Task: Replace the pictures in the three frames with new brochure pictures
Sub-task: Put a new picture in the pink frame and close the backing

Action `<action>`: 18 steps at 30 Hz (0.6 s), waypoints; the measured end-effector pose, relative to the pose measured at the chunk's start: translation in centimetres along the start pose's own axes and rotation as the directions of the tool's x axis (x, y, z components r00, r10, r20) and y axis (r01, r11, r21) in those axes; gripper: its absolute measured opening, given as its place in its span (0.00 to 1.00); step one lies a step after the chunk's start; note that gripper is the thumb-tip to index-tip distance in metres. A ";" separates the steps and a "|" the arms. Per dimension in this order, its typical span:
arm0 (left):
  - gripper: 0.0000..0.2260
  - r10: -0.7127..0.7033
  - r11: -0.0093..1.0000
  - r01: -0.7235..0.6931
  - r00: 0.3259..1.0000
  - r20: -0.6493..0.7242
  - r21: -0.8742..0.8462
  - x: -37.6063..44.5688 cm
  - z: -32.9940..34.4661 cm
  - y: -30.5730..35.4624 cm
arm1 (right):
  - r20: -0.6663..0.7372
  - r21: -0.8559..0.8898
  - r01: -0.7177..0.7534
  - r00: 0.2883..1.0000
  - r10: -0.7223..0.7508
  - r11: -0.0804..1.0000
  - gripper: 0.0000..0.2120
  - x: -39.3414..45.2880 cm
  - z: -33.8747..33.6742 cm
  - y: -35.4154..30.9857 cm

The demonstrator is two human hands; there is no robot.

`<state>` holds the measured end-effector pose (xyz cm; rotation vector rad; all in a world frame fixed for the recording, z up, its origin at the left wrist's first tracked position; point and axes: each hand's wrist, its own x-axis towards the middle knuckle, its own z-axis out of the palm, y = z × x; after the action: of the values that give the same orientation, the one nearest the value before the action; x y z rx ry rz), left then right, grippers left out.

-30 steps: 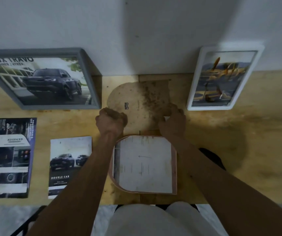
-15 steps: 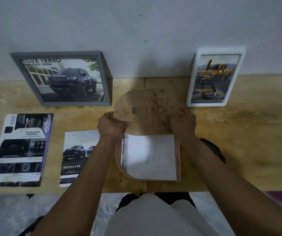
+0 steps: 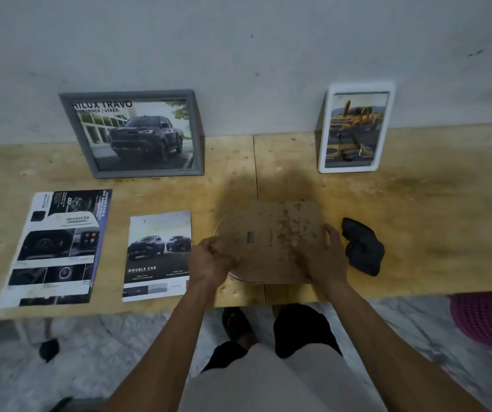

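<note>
A stained brown backing board (image 3: 271,239) lies flat over the pink-rimmed frame (image 3: 240,278) near the table's front edge; only a sliver of the pink rim shows. My left hand (image 3: 210,260) grips the board's rounded left edge. On the board's right side my right hand (image 3: 323,254) presses down with spread fingers. A grey frame (image 3: 133,133) with a dark truck picture leans on the wall at back left. A white frame (image 3: 355,127) with a yellow picture leans at back right. Two brochure sheets, a large one (image 3: 56,248) and a "Double Cab" one (image 3: 158,254), lie at the left.
A dark cloth (image 3: 362,246) lies just right of my right hand. The wooden table (image 3: 435,209) has bare surface on its right side. A pink knitted thing (image 3: 482,322) sits below the table's front right edge. My knees and the floor are below.
The backing board moved from behind the pink frame down onto it, covering the white sheet. The camera pulled back and up, so everything looks farther away.
</note>
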<state>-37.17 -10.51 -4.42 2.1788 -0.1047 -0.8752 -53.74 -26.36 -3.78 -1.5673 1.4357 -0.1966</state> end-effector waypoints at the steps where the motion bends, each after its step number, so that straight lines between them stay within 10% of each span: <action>1: 0.27 0.008 1.000 -0.008 1.000 -0.004 0.022 -0.1 0.2 -0.3 | -0.012 0.009 -0.009 1.000 0.010 1.000 0.38 -0.1 -0.2 0.5; 18: 0.12 -0.022 0.987 0.041 0.992 -0.123 0.153 3.1 1.1 -1.0 | -0.074 0.050 -0.026 0.997 0.030 0.998 0.44 3.3 -2.3 3.7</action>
<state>-35.68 -11.55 -7.33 2.3797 -0.0809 -0.7720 -56.87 -29.70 -6.79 -1.5129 1.4993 -0.2747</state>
